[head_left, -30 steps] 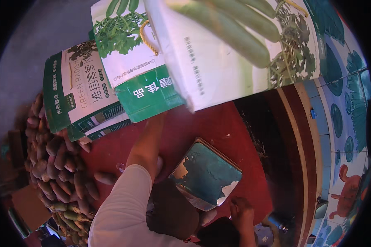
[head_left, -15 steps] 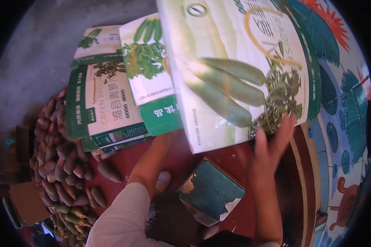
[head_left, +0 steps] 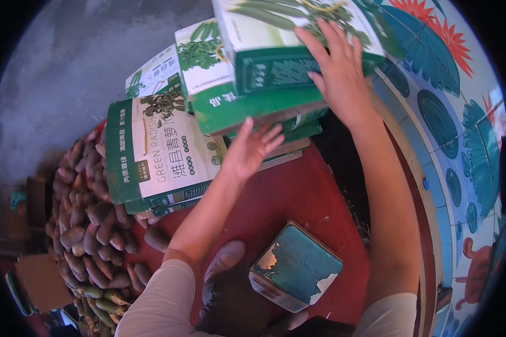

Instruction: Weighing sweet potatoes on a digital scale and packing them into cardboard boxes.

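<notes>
Both hands up at carton stack: I see right hand [head_left: 338, 67] flat, fingers spread on top green-white carton [head_left: 287, 39], far right; left hand [head_left: 252, 149] open, seemingly touching flat cartons [head_left: 157, 151] below; radish pile [head_left: 90, 224] near left

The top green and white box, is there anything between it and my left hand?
Nothing visible. The left hand hovers open by the stacked boxes just below the top box, which the right hand already rests on.
</notes>
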`<state>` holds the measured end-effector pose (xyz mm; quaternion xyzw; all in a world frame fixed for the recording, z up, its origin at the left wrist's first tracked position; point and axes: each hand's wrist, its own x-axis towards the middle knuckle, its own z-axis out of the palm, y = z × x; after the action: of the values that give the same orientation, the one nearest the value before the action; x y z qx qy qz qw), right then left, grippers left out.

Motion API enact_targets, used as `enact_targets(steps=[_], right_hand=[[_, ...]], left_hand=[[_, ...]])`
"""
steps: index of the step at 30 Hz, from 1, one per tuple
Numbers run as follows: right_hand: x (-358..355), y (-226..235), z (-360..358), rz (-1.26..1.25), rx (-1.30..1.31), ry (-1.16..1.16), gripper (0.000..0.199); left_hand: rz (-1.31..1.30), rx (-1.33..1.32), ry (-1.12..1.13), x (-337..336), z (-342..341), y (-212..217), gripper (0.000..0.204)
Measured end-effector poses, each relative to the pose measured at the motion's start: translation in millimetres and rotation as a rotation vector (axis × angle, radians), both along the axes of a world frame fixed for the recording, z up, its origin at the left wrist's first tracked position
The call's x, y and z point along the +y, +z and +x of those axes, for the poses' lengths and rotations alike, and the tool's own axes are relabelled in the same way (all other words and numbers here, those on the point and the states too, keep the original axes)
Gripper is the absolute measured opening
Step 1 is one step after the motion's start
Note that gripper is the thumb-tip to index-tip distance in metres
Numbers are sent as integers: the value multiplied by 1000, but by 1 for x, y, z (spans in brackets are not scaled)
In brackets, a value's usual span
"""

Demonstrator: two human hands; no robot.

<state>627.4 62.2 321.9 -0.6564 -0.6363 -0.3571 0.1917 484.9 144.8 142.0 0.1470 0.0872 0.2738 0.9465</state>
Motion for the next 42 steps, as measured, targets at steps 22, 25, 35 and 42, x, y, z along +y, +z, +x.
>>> enact_targets(steps=[22, 25, 35, 42], right_hand=[[22, 13, -20, -202, -126, -229, 72], [11, 9, -27, -147, -40, -183, 70], [-50, -18, -53, 80, 72, -138, 63], [-112, -104, -104, -207, 403, -107, 57]], left_hand=[[237, 446, -52, 24, 39, 2, 42], [404, 504, -49, 21, 12, -14, 43], [309, 616, -9, -45, -130, -64, 46], [143, 767, 515, -28, -227, -87, 51]])
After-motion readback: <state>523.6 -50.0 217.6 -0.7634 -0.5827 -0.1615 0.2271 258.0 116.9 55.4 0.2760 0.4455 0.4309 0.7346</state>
